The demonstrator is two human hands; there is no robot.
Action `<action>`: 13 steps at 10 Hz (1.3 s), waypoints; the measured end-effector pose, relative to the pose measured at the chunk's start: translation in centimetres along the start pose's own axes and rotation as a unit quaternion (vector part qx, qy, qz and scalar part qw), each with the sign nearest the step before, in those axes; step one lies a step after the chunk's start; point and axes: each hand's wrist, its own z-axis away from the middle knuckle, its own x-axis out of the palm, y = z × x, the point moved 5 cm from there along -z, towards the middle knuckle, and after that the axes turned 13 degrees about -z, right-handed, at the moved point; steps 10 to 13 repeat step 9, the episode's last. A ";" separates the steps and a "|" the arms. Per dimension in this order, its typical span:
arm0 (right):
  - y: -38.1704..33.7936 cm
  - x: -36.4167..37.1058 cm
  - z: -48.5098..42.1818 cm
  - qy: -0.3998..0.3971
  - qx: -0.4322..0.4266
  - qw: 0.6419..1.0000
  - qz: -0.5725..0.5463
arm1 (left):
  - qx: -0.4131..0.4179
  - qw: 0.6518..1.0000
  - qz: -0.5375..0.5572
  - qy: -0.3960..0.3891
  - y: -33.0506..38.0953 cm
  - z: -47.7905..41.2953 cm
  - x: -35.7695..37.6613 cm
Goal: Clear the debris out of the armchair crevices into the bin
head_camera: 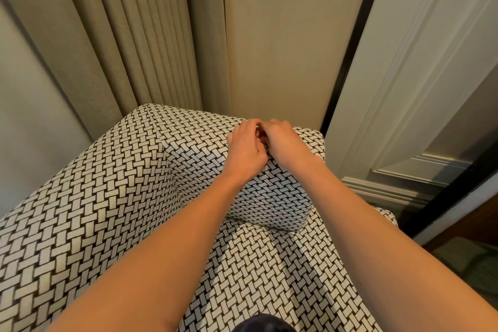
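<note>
Grip on both sides is curled: left hand (pixel 246 149) and right hand (pixel 283 140) meet fingertip to fingertip at the top edge of the back cushion (pixel 264 197) of the armchair (pixel 80 210). A small pale glint (pixel 258 127) shows between the fingers; whether it is debris, or which hand holds it, cannot be told. Judged step: picking from a crevice. No bin is in view. The next move calls for a secure pinch, then a carry to the bin, wherever it stands.
</note>
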 end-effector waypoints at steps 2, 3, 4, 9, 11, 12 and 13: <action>-0.7 -0.8 0.7 0.031 0.002 0.999 -0.014 | -0.012 1.000 -0.007 -0.013 0.4 -0.1 -0.3; -0.9 -1.5 0.7 0.026 0.007 0.999 -0.026 | -0.015 1.000 0.007 -0.012 0.3 0.0 -0.4; -0.6 -1.5 0.6 0.025 0.011 0.998 -0.051 | -0.014 1.000 0.010 -0.012 0.5 0.0 -0.5; 0.6 0.1 4.6 0.110 0.089 0.974 -0.178 | -0.041 0.997 -0.044 -0.051 1.1 2.0 -0.5; 0.6 0.1 4.6 0.110 0.089 0.974 -0.178 | -0.041 0.997 -0.044 -0.051 1.1 2.0 -0.5; 0.6 0.1 4.6 0.110 0.089 0.974 -0.178 | -0.041 0.997 -0.044 -0.051 1.1 2.0 -0.5; 0.6 0.1 4.6 0.110 0.089 0.974 -0.178 | -0.041 0.997 -0.044 -0.051 1.1 2.0 -0.5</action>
